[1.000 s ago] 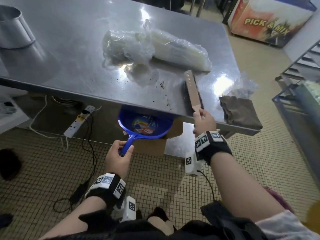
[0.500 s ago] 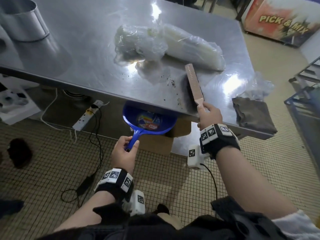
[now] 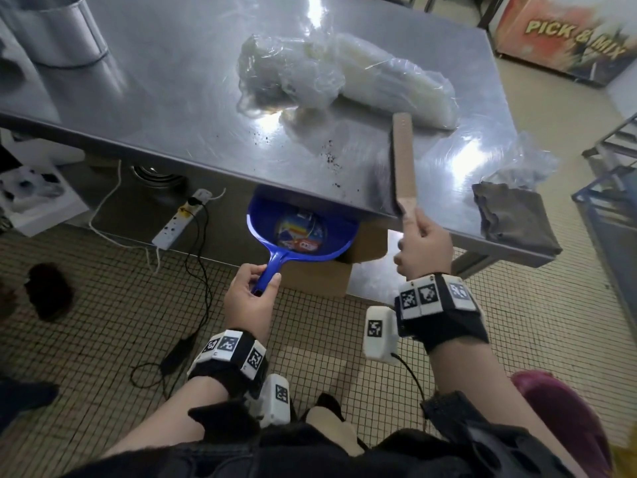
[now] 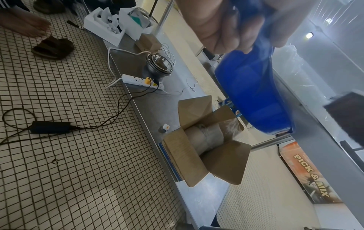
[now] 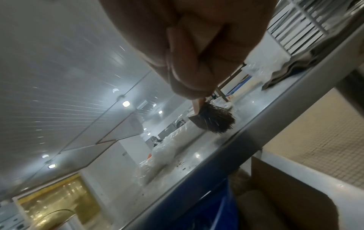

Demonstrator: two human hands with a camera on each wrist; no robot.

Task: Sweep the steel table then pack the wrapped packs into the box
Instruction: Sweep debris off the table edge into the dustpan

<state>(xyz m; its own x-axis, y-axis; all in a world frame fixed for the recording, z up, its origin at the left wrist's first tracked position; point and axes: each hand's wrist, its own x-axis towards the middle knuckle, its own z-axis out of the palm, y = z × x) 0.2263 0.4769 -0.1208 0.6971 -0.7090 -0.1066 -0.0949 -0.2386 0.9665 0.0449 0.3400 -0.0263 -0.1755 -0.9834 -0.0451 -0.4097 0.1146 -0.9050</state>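
At the far left of the steel table [image 3: 144, 98] stands a metal cylinder [image 3: 51, 29], upright on the surface. Below the table, on the lower shelf, lie a white power strip [image 4: 142, 82] with a black cable plugged in and a steel bowl [image 4: 159, 65]. On the tiled floor to the left sits a black power adapter [image 4: 50, 127].

Left of centre, the left hand [image 3: 250, 301] has its fingers and thumb curled round the handle of the blue dustpan [image 3: 303, 232]. The pan is held under the near table edge, with its mouth tucked beneath the rim. Directly below and behind the pan, the cardboard box [image 4: 202, 140] rests on the lower shelf with flaps open; a wrapped bundle lies inside it.

On the table top at centre, the wrapped packs [image 3: 344, 75] lie side by side, touching, in clear plastic. Dark crumbs [image 3: 329, 155] are scattered between the packs and the near edge, above the pan.

Right of centre, the right hand [image 3: 424, 248] is clamped on the wooden handle of the brush [image 3: 401, 157]. Its dark bristles touch the table just beside the near edge, to the right of the crumbs.

At the right end of the table lies a folded brown cloth [image 3: 513, 219], with crumpled clear plastic [image 3: 524, 160] just behind it.
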